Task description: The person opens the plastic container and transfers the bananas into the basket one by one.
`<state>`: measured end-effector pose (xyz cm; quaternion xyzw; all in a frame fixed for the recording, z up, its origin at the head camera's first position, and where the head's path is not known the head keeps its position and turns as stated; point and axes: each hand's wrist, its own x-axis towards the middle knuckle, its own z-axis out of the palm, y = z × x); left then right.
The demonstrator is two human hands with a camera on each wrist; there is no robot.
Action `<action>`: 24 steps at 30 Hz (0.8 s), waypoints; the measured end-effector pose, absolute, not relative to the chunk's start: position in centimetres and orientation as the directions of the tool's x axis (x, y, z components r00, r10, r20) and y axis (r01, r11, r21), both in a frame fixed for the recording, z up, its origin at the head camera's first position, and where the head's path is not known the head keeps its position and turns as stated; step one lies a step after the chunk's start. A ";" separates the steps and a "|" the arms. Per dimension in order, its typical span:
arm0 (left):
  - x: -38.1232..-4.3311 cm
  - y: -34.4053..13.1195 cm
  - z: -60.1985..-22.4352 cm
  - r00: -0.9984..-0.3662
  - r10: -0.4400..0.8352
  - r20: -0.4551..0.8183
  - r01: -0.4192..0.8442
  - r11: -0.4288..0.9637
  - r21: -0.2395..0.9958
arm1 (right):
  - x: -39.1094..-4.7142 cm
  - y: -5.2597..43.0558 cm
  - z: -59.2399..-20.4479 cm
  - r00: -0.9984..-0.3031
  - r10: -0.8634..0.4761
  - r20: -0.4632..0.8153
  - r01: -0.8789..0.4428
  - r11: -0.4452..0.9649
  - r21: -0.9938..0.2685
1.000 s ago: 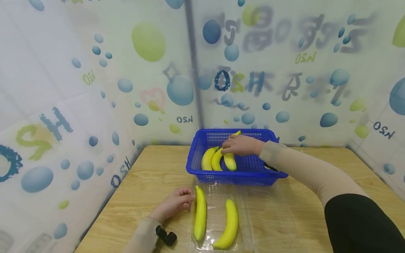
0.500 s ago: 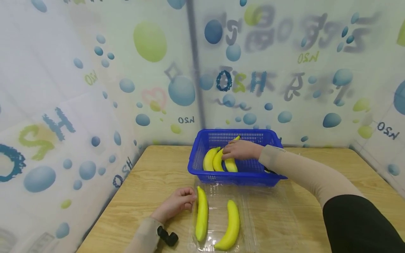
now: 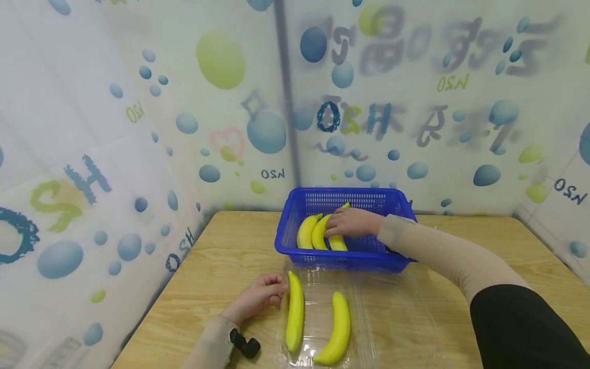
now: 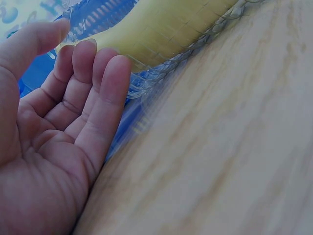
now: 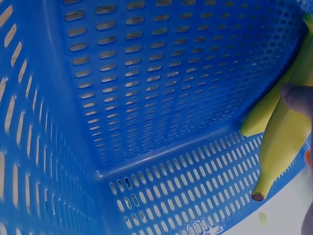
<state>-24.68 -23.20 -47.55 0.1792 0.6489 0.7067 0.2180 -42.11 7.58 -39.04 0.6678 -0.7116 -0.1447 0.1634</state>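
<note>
My right hand (image 3: 354, 223) reaches into the blue plastic basket (image 3: 345, 260) and grips a yellow banana (image 3: 338, 243). In the right wrist view this banana (image 5: 286, 137) slants over the basket floor, dark tip downward, with another banana (image 5: 266, 112) behind it. Two bananas (image 3: 306, 233) lie side by side at the basket's left. Beside a clear plastic container (image 3: 315, 300), my left hand (image 3: 259, 295) rests with fingers softly bent; its fingertips (image 4: 115, 73) are right at the container's edge, thumb apart from them. Inside the container lie a straighter banana (image 3: 295, 313) and a curved banana (image 3: 338, 330).
Everything stands on a wooden table (image 3: 230, 246). A patterned curtain (image 3: 221, 154) hangs behind and to the left. The container's transparent lid (image 3: 398, 312) spreads to the right, in front of the basket. A black wrist device (image 3: 246, 346) sits on the left sleeve.
My right hand has lowered slightly in the basket, and the banana's upper tip has sunk with it. The left hand keeps its place at the container. The head view has shifted a little.
</note>
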 end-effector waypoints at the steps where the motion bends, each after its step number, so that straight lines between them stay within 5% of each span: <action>1: -24.7 -23.2 -47.6 -0.841 0.540 -0.030 -0.075 -0.062 0.995 | -42.1 7.6 -39.1 -0.051 -0.998 0.039 -0.904 0.062 0.423; 8: -24.7 -23.2 -47.6 -0.836 0.549 -0.022 -0.070 -0.066 0.995 | -42.5 7.5 -39.6 0.006 -0.998 0.063 -0.897 0.022 0.441; 24: -24.8 -23.2 -47.5 -0.835 0.551 -0.019 -0.066 -0.065 0.996 | -42.5 7.4 -40.2 0.022 -0.999 0.040 -0.909 -0.003 0.417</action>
